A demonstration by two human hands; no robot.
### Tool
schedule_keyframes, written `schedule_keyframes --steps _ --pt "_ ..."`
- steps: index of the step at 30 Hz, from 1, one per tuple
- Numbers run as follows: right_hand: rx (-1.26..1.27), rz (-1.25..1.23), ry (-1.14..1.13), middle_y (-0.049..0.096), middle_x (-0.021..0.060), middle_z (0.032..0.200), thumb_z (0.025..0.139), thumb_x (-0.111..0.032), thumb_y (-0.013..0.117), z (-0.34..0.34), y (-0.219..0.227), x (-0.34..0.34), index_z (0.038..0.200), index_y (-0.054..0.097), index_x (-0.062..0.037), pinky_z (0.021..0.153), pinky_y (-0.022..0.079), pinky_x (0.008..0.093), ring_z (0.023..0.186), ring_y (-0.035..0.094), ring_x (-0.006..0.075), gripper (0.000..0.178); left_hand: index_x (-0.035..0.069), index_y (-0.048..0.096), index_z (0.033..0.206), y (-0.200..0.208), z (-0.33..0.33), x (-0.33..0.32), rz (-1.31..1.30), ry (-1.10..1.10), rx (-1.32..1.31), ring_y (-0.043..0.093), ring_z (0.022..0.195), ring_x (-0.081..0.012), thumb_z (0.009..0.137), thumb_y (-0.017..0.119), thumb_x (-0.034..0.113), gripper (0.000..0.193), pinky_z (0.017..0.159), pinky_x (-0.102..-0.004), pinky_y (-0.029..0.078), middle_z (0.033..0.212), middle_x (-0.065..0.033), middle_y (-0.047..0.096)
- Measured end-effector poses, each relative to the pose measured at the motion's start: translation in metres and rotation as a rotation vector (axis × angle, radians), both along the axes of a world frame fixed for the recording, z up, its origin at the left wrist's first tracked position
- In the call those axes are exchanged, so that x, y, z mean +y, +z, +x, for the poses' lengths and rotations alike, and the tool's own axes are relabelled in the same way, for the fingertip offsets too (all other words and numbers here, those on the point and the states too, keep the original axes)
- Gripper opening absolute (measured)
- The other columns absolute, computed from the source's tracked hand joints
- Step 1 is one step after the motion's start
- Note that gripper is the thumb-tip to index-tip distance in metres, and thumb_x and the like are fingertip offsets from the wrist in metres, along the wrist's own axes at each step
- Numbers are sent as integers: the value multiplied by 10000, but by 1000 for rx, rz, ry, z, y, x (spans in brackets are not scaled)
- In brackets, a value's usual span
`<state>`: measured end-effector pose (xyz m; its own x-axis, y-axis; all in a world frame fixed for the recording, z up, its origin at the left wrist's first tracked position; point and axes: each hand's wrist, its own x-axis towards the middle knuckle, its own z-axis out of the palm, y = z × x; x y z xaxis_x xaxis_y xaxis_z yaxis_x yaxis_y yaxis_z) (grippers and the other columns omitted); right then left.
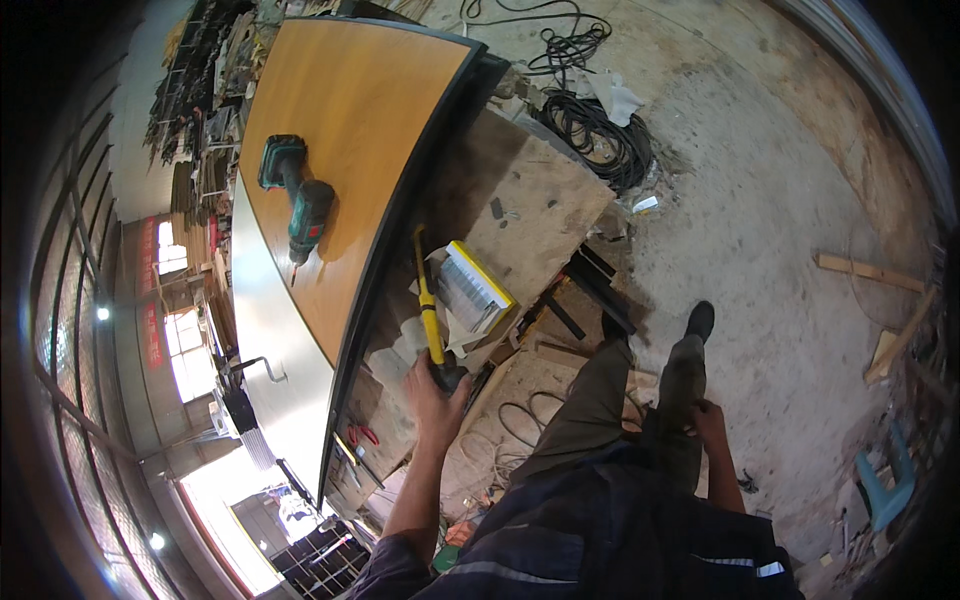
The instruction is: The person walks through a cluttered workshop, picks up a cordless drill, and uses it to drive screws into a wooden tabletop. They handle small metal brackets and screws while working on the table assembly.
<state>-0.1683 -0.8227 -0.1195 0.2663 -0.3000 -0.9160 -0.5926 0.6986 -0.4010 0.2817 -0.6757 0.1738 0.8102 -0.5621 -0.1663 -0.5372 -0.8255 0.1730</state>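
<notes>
My left hand [433, 392] grips the black end of a long yellow-handled tool [428, 305] that lies across a worn plywood bench [530, 205], beside an open box of small metal fasteners [473, 290]. My right hand [709, 422] hangs down by my right thigh, fingers curled against my trouser leg, holding nothing that I can see. A green cordless drill [297, 198] lies on the curved orange wooden panel [350, 100] to the left of the bench.
Coiled black cables [598, 135] lie on the dusty concrete floor beyond the bench. Loose wooden offcuts [868, 270] sit at the right. Red-handled pliers [362, 436] rest near the panel's lower edge. A blue plastic stool [885, 490] stands at the far right.
</notes>
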Motion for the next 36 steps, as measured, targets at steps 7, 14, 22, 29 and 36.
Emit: schedule_keyframes --steps 7,14,22,29,36 --pt "-13 -41 69 703 114 831 932 -174 567 -10 19 -23 1138 668 11 493 547 297 611 681 177 295 -9 388 1482 18 -22 -18 -89 80 70 516 1152 -432 829 742 182 767 1012 -498 421 1234 -262 570" --pt "-8 6 128 684 92 807 930 -152 556 -15 15 -51 921 625 -48 490 537 286 561 652 165 125 28 507 1358 76 -43 50 -100 20 98 472 1273 -413 709 726 55 685 1080 -475 401 1255 -197 563" --pt "-28 -18 182 689 89 817 924 -134 571 28 26 -69 976 644 -31 498 541 300 556 647 162 136 97 631 1120 95 30 200 189 -65 -135 272 1481 -448 730 613 -102 438 1171 -514 349 1466 -130 507" --pt "-76 -7 136 700 94 863 946 -154 573 64 43 -38 1160 670 5 521 540 293 586 651 160 283 123 590 1377 21 70 229 176 57 -236 321 1460 -455 873 580 -47 532 1171 -504 350 1580 -193 366" --pt "0 -10 106 693 98 829 945 -123 563 52 45 -26 1074 670 14 523 558 297 597 665 167 216 -17 388 1497 -33 49 247 -6 464 -187 447 1365 -469 970 619 160 602 1125 -487 381 1468 -315 457"
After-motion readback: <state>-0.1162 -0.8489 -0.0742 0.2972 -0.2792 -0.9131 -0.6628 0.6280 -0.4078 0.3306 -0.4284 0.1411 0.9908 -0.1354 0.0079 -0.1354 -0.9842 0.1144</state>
